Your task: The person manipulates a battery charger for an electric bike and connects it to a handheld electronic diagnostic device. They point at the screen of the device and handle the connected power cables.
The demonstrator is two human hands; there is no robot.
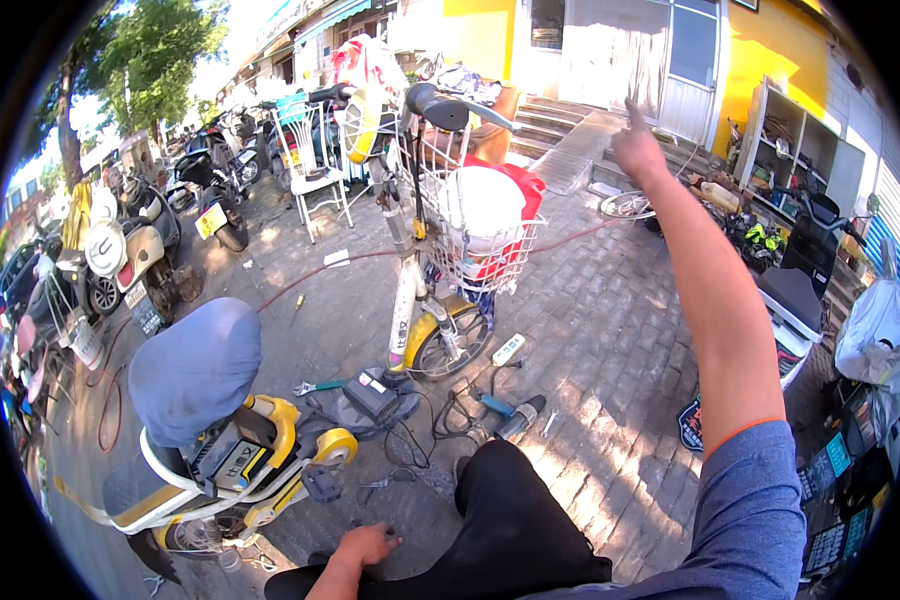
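My right arm reaches up and forward; my right hand [638, 150] is held in the air, one finger stretched out and nothing visible in it. Low at the front, my left hand [370, 543] hovers beside my bent leg, fingers loosely extended and apparently bare. Ahead stands a yellow-and-white electric bike [406, 300]. Its front wire basket [480, 250] holds a white object and red material. The saddle [198, 370] wears a grey-blue cloth. Between my legs and the front wheel lie a black box [372, 396] with cables, a blue-and-black power tool [515, 412] and a spanner [550, 422].
A teal-handled wrench [317, 388] and a white power strip [508, 349] lie on the brick paving. A white chair [315, 170] and parked motorbikes [215, 190] stand at the left. Steps [550, 125], a shelf [785, 140] and a black scooter [810, 260] are right.
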